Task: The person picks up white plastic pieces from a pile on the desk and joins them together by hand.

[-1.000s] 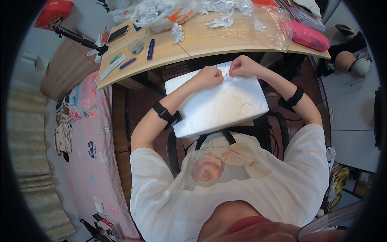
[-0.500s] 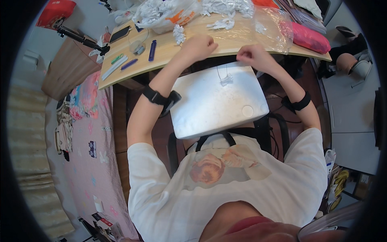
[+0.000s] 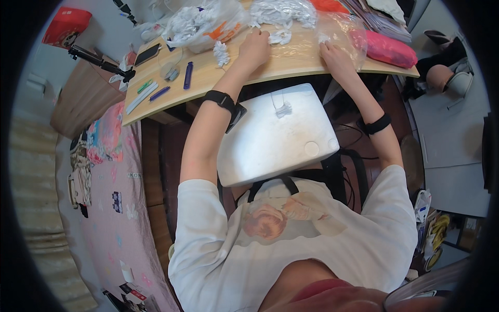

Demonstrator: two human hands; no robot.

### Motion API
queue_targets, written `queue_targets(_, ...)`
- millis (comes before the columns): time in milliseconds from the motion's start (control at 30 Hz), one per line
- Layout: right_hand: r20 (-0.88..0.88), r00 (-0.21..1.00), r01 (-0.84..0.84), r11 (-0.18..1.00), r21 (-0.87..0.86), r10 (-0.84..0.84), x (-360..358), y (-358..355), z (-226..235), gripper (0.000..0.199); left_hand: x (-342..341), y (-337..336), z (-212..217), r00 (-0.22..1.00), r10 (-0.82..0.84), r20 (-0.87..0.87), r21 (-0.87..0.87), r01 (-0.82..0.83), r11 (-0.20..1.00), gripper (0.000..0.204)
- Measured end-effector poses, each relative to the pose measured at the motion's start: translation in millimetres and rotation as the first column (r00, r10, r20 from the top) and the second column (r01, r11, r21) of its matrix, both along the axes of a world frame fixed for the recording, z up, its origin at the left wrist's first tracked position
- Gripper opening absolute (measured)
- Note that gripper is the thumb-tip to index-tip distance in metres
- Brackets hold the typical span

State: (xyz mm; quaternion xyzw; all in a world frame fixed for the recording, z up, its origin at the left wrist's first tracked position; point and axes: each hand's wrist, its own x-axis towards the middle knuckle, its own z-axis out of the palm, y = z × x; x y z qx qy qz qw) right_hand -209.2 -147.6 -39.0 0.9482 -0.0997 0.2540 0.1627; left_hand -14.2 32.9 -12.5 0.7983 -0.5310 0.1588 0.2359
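Observation:
Both my hands have reached onto the wooden desk [image 3: 208, 74]. My left hand [image 3: 255, 49] lies at the left edge of some loose white folded strips [image 3: 280, 37], its fingers bent forward and apart. My right hand [image 3: 335, 58] rests on a clear plastic bag [image 3: 351, 39], fingertips spread next to a bit of white inside or under it. A white foam block [image 3: 280, 143] sits slanted on my lap. On its upper part lies a small white bundle [image 3: 283, 110] with two thin wires or threads running up from it.
A plastic bag heaped with white pieces [image 3: 197, 31] stands at the back, beside a white crumpled string [image 3: 221, 53]. Leftward lie a dark blue tube [image 3: 188, 75], a pen [image 3: 159, 93], white sticks [image 3: 140, 99] and a phone [image 3: 147, 54]. A pink package [image 3: 390, 49] lies right.
My hands have moved from above the foam block's far edge forward onto the desk. Their closed fingers have loosened. The view has shifted slightly.

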Motion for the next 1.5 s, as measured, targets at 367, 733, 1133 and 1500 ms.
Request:
queue_targets(367, 0.078, 0.996, 0.034, 0.999, -0.016, -0.033, 14.3, -4.3, -19.0, 0.011, 2.2, -34.1, -14.7, 0.997, -0.034, -0.073, 0.004, 0.034, 0.999, 0.017)
queue_targets(733, 0.14, 0.99, 0.035, 0.991, -0.128, -0.017, 12.5, 4.4, -14.6, 0.008, -14.3, -31.7, -7.1, 0.997, 0.072, 0.04, 0.047, -0.074, 0.996, 0.017)
queue_targets(1133, 0.138, 0.99, -0.006, 0.99, -0.14, 0.025, 10.2, 12.4, -6.9, 0.008, -14.7, -30.0, -5.9, 0.995, 0.004, 0.096, -0.047, 0.001, 0.999, 0.016)
queue_targets(1500, 0.168, 0.986, 0.062, 0.97, -0.234, -0.022, 8.9, 12.6, -4.7, 0.009, -6.6, -19.1, 1.7, 0.995, -0.093, -0.034, -0.257, 0.082, 0.963, 0.014)
